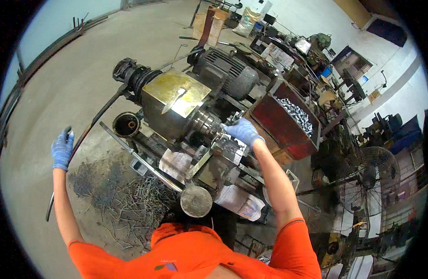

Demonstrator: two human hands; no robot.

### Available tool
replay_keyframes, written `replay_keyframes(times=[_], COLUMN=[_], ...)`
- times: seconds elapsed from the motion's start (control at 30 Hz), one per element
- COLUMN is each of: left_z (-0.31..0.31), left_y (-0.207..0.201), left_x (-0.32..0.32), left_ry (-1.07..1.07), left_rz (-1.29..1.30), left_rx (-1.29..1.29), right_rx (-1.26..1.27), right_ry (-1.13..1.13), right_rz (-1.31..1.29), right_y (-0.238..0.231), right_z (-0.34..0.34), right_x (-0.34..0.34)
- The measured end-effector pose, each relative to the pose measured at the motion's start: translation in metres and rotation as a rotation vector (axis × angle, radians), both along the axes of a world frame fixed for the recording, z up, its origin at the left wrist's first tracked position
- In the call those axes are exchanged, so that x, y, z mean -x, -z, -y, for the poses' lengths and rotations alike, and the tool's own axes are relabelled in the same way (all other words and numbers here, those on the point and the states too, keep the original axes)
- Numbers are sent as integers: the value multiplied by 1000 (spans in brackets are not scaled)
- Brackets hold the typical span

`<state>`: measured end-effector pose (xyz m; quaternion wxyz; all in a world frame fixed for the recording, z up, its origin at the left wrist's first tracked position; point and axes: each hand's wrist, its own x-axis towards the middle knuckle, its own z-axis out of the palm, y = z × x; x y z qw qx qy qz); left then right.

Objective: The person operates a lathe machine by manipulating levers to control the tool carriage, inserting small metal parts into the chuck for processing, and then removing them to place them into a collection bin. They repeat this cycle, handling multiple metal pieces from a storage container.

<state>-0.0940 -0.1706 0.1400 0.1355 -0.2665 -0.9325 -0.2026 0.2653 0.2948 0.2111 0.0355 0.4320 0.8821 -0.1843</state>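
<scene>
My left hand [62,149], in a blue glove, is raised at the left beside a long dark lever bar [97,114]. Its fingers point upward, stretched out, and no object shows in them. My right hand [244,131], gloved too, reaches to the front of the lathe chuck [207,122]. Those fingers are closed at the chuck's face, and what they hold is hidden. Just below them sits the metal tool block [230,149] on the carriage. The headstock [165,111] has a yellowish cover plate, with a round handwheel disc [196,201] nearest my body.
A red-brown bin [281,123] of small shiny metal parts [295,115] stands right of the lathe. Behind the headstock is a ribbed motor [228,72]. Metal shavings [135,202] litter the floor at lower left. A caged fan [369,181] stands at the right.
</scene>
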Motion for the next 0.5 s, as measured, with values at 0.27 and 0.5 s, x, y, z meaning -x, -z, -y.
replay_keyframes(times=[0.27, 0.5], left_z=[74, 62], left_y=[91, 74], left_x=[27, 69], left_ry=[-231, -368], left_rz=[54, 24], left_rx=[31, 170], right_rx=[202, 43], right_ry=[62, -22], right_rz=[-401, -393], right_y=[16, 3], right_z=[-2, 22], right_x=[13, -2])
